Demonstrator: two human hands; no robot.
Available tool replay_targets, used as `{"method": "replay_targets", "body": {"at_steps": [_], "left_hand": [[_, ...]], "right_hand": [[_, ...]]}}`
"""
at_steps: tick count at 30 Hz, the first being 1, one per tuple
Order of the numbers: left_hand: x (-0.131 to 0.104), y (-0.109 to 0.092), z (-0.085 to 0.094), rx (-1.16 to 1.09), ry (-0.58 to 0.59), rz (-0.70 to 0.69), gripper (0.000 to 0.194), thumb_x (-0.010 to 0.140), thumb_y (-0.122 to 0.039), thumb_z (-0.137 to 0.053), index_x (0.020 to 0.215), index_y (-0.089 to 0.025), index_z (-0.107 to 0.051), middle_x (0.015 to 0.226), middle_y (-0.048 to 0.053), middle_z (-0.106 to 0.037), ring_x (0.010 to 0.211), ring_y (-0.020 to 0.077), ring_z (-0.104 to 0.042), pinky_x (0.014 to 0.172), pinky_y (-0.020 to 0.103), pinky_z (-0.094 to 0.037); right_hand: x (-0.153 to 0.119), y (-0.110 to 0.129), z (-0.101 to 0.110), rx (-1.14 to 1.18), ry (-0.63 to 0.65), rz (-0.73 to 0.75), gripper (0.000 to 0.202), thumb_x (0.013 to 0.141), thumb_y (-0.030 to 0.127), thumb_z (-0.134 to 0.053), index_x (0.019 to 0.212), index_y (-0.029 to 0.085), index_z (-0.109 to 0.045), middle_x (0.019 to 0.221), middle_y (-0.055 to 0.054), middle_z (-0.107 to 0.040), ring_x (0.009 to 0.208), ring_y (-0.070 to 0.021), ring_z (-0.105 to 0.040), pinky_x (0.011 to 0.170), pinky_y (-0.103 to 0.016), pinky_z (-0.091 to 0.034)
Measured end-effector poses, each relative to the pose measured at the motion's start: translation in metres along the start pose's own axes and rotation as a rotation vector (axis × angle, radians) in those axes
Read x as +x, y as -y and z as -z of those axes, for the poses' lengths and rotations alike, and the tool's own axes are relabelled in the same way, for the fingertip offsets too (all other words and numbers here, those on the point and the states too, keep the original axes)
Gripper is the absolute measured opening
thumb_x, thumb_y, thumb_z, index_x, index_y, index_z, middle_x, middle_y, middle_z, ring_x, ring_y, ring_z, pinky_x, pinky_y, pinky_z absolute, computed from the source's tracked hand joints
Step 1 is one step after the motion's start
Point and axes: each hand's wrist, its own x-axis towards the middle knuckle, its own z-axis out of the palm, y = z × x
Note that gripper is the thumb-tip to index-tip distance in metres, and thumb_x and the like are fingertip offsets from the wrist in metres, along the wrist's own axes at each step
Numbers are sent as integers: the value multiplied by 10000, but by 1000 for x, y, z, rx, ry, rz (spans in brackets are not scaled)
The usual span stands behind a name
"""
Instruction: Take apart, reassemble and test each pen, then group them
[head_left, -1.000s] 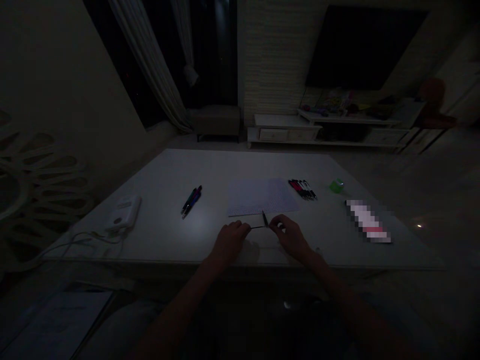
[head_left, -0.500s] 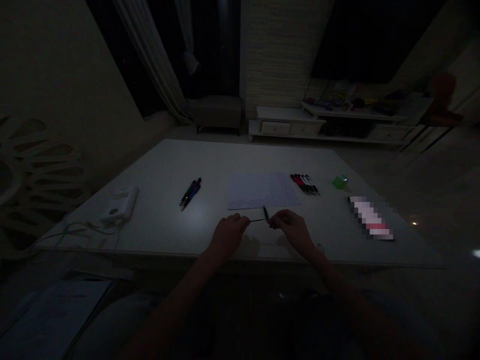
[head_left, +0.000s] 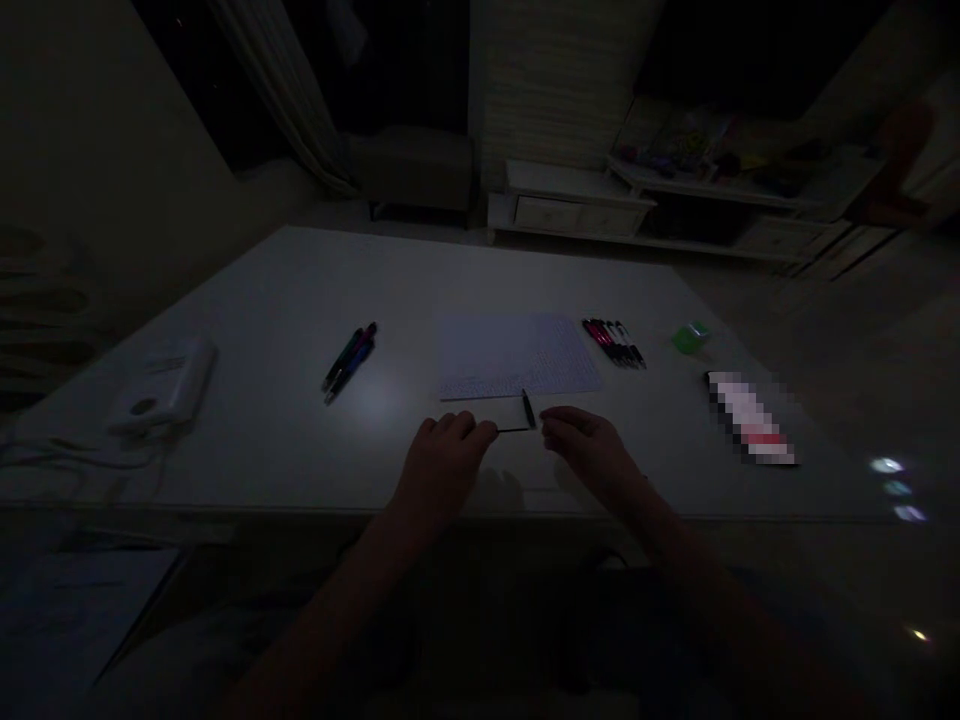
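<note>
My left hand (head_left: 448, 452) is closed on a thin dark pen refill (head_left: 513, 430), which points to the right just above the white table. Beyond the refill's tip, my right hand (head_left: 583, 443) is pinched, thumb against fingers; anything in that pinch is too small and dark to make out. Between the two hands a dark pen barrel (head_left: 529, 409) lies on the table, its upper end by the edge of the paper. The sheet of paper (head_left: 514, 358), with dense writing along its lower and right parts, lies just past my hands.
Several pens (head_left: 349, 362) lie in a bunch on the left, and several more (head_left: 614, 343) in a row right of the paper. A green box (head_left: 690, 337) and a phone (head_left: 752, 418) are at the right. A white power strip (head_left: 166, 385) with cables sits on the left of the table (head_left: 420, 270).
My right hand has drawn slightly away from the refill's tip and the pen barrel, leaving a small gap. My left hand keeps its grip on the refill. The head view has shifted.
</note>
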Motion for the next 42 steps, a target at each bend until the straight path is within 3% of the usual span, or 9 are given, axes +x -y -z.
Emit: {"method": "replay_targets", "body": {"at_steps": [7,21,34,38,42], "left_hand": [[2,0,5,34,-2,-44,212,889,-179,-406,1035,-247,-542,881,44,-556,822,187,-499,732,335,-359],[2,0,9,86,2,-46,211,884,-176,-415,1043,-244,-536,866,42,-557,819,193,-500,724,334,-365],[2,-3,5,74,-88,-119,180,864,-163,-454,999,-226,-556,843,44,-556,768,185,-517,668,316,-372],[2,-4,2,45,-84,-90,156,865,-172,-465,972,-225,-566,838,42,-562,767,184,-525,669,310,-372],[2,0,1,-108,-141,26,145,892,-224,-443,954,-214,-573,818,31,-573,749,161,-534,676,287,-385]], "right_hand": [[-5,4,0,-229,47,65,216,690,368,-659,803,184,-663,653,-5,-622,613,-121,-562,627,-275,-470],[-7,9,-4,-235,14,57,198,705,352,-645,797,176,-655,681,-18,-634,612,-124,-571,613,-271,-473],[-9,8,-15,-282,36,74,208,674,343,-672,797,177,-692,694,-31,-665,644,-142,-597,640,-289,-482],[-8,9,-19,-235,96,51,270,630,321,-711,869,199,-695,751,-30,-671,707,-154,-613,689,-308,-483],[-1,3,-14,-21,205,-36,433,575,261,-761,991,217,-651,822,-24,-644,727,-129,-591,660,-271,-471]]}}
